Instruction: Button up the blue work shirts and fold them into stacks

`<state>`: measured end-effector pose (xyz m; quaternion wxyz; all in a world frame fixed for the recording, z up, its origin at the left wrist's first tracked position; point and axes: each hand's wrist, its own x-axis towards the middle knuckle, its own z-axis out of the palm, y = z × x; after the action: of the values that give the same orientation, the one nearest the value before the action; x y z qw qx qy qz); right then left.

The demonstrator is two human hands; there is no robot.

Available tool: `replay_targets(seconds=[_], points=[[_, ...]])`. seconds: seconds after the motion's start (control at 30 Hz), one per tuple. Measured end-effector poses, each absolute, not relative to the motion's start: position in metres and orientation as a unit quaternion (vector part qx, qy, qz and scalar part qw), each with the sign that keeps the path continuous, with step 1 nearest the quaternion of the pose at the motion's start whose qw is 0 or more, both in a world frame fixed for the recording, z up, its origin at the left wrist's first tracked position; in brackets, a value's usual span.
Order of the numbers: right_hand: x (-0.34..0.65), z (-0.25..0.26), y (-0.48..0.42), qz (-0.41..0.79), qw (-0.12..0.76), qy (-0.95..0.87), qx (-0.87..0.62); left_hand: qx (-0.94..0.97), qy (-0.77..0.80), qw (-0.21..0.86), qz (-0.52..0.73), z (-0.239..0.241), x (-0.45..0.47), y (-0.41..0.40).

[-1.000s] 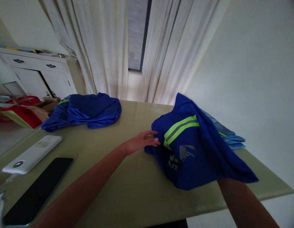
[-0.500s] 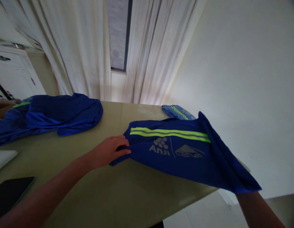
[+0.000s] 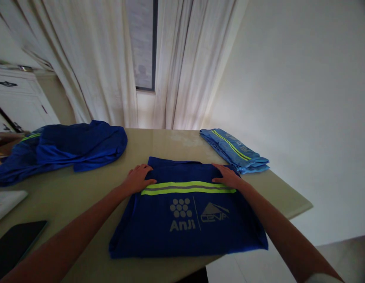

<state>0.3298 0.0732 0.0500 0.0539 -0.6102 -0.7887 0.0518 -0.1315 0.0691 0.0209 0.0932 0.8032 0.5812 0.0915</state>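
A dark blue work shirt (image 3: 182, 243), folded into a flat rectangle, lies at the near side of the table with its yellow-green reflective stripe and grey "Anji | CEVA" print facing up. Resting on its upper left edge is my left hand (image 3: 139, 180), fingers spread and thumb pointing inward. On the upper right, near the stripe's end, my right hand (image 3: 226, 176) lies open with fingers apart. Both palms face down on the cloth. The shirt's lower edge reaches the table's front edge.
Folded light blue garments (image 3: 234, 149) are stacked at the back right of the table (image 3: 167, 141). A rumpled blue garment (image 3: 82, 143) lies back left, with another person's blurred hand (image 3: 11, 135) beside it. Near left are a dark flat object (image 3: 20, 239) and a white item (image 3: 8, 202).
The shirt came down from being held up and tilted to lying flat, its print now upright. My right hand moved from beneath the cloth at right onto its top.
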Motion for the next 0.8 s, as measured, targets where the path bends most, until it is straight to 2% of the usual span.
replay_targets(seconds=[0.1, 0.2, 0.3, 0.4, 0.5, 0.57, 0.63, 0.73, 0.8], points=[[0.309, 0.052, 0.097, 0.044, 0.006, -0.779, -0.626, 0.81, 0.576, 0.083, 0.077, 0.028, -0.118, 0.086], [0.285, 0.077, 0.123, -0.01, 0.037, -0.755, -0.654, 0.787, 0.607, 0.061, 0.088, 0.061, -0.11, 0.109], [0.264, 0.131, 0.147, -0.101, 0.13, -0.713, -0.681, 0.753, 0.643, 0.013, 0.14, 0.117, -0.118, 0.134], [0.256, 0.19, 0.155, -0.193, 0.261, -0.674, -0.663, 0.732, 0.623, -0.055, 0.269, 0.178, -0.141, 0.146], [0.263, 0.22, 0.134, -0.234, 0.284, -0.705, -0.606, 0.77, 0.565, -0.014, 0.297, 0.213, -0.17, 0.132], [0.272, 0.215, 0.105, -0.218, 0.258, -0.749, -0.57, 0.818, 0.517, 0.068, 0.241, 0.213, -0.189, 0.108], [0.281, 0.195, 0.067, -0.138, 0.204, -0.801, -0.545, 0.856, 0.469, 0.152, 0.157, 0.196, -0.204, 0.078], [0.29, 0.152, 0.013, 0.088, 0.018, -0.86, -0.503, 0.851, 0.441, 0.284, 0.005, 0.156, -0.217, 0.036], [0.29, 0.128, -0.009, 0.194, -0.055, -0.84, -0.504, 0.821, 0.438, 0.357, -0.086, 0.131, -0.216, 0.021]])
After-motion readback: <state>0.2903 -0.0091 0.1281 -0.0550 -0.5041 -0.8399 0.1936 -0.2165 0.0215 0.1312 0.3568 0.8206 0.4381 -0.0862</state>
